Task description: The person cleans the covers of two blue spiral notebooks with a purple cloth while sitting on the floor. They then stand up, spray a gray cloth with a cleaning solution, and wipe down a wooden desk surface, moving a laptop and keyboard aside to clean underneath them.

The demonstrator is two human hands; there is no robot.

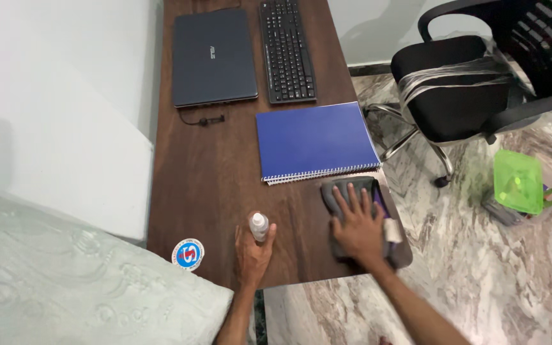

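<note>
My left hand (252,250) grips a small clear spray bottle (259,225) with a white cap, held upright over the near edge of the dark wooden desk (206,166). Flat on a grey cloth (336,193) at the desk's near right corner lies my right hand (357,225), fingers spread and pressing down. Purple and white parts of the cloth show beside that hand. A blue spiral notebook (314,139) lies just beyond the cloth.
A shut dark laptop (213,56) and a black keyboard (287,50) sit at the far end, with a small cable (203,119) near the laptop. A round sticker (188,253) marks the near left corner. A black office chair (474,76) and a green container (517,181) stand on the marble floor at right.
</note>
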